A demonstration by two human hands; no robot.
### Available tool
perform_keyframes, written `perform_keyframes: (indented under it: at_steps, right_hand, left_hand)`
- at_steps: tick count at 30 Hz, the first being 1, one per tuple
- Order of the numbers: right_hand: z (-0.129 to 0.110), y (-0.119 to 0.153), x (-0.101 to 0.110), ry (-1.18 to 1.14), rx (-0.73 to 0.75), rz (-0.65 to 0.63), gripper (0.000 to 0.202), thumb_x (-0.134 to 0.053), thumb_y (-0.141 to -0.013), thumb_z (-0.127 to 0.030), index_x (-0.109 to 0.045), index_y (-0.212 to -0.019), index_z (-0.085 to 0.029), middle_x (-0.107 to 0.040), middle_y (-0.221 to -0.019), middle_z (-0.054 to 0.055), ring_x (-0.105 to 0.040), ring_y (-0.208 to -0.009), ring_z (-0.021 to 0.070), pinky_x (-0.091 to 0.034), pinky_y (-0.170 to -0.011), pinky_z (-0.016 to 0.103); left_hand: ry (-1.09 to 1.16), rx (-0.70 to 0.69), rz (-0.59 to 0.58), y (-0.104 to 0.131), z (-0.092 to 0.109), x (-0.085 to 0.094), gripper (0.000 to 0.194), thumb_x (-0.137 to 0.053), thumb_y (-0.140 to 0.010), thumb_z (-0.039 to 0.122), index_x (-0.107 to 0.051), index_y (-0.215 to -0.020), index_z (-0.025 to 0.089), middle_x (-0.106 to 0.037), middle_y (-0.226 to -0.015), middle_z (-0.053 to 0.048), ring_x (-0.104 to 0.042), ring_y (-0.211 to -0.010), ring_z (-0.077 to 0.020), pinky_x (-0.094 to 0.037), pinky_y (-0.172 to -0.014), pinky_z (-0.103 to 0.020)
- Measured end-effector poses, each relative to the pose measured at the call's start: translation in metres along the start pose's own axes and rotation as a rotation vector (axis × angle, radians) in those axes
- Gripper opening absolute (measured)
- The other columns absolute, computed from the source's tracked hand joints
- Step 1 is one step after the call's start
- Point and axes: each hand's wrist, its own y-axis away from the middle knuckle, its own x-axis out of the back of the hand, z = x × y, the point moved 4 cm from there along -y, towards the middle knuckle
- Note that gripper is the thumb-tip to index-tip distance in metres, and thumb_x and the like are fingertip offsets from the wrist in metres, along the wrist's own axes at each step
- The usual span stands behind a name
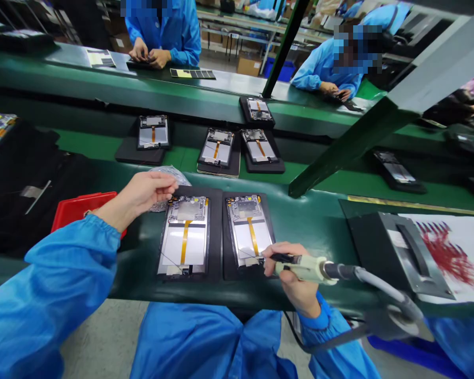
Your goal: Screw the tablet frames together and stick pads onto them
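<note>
"At near right, gripping what with right hand (299, 289)?"

"A long cream plastic tool (307, 268), seemingly angled to reach the right-hand black-framed tablet (241, 237)."

"With left hand (148, 192)?"

"Pinching, farther left; cannot tell on what."

Blue smock (189, 342), loose blue sleeves (71, 279), gathered cuffs (107, 230)

A glossy green workbench (308, 221) spans the near side above pale grey flooring (110, 331). A dark-green metal post (347, 149) slants at right; a brown cardboard box (248, 65) sits far.
</note>
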Motion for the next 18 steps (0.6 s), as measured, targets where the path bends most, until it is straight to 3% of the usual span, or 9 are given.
perform_keyframes:
  at_steps: [5, 10, 14, 18]
  right_hand:
    - [0.003, 0.001, 0.003, -0.035, 0.001, 0.036, 0.035, -0.08, -0.079, -0.047, -0.069, -0.101, -0.022, -0.069, -0.08, 0.003, -0.06, -0.051, 0.0132, -0.049, -0.048, 0.027]
    - [0.006, 0.0, 0.003, -0.054, 0.014, 0.07, 0.035, -0.08, -0.079, -0.047, -0.067, -0.098, -0.021, -0.07, -0.08, 0.003, -0.059, -0.047, 0.0128, -0.048, -0.044, 0.027]
    - [0.0, -0.001, 0.002, -0.013, 0.038, 0.077, 0.036, -0.078, -0.08, -0.049, -0.067, -0.1, -0.021, -0.072, -0.085, 0.005, -0.061, -0.047, 0.0139, -0.049, -0.044, 0.028]
    - [-0.017, -0.006, 0.001, -0.049, 0.062, 0.139, 0.036, -0.075, -0.082, -0.053, -0.067, -0.102, -0.024, -0.073, -0.089, 0.005, -0.061, -0.047, 0.0141, -0.05, -0.046, 0.03]
  left_hand:
    - [-0.002, 0.079, -0.235, 0.05, -0.018, -0.061, 0.012, -0.072, -0.079, 0.019, -0.068, -0.076, 0.008, -0.07, -0.07, -0.007, -0.059, -0.05, -0.0078, -0.052, -0.049, -0.019]
    - [-0.156, 0.029, -0.454, 0.107, -0.062, -0.125, 0.015, -0.065, -0.081, 0.023, -0.071, -0.089, 0.013, -0.07, -0.07, -0.003, -0.063, -0.053, -0.0119, -0.052, -0.048, -0.022]
    - [-0.435, -0.251, -0.537, 0.134, -0.09, -0.157, 0.02, -0.055, -0.086, 0.018, -0.075, -0.09, 0.017, -0.073, -0.073, -0.002, -0.065, -0.061, -0.0123, -0.051, -0.058, -0.022]
    - [-0.6, -0.485, -0.58, 0.142, -0.109, -0.174, 0.017, -0.058, -0.089, 0.018, -0.075, -0.09, 0.02, -0.074, -0.08, -0.002, -0.067, -0.071, -0.0137, -0.049, -0.068, -0.023]
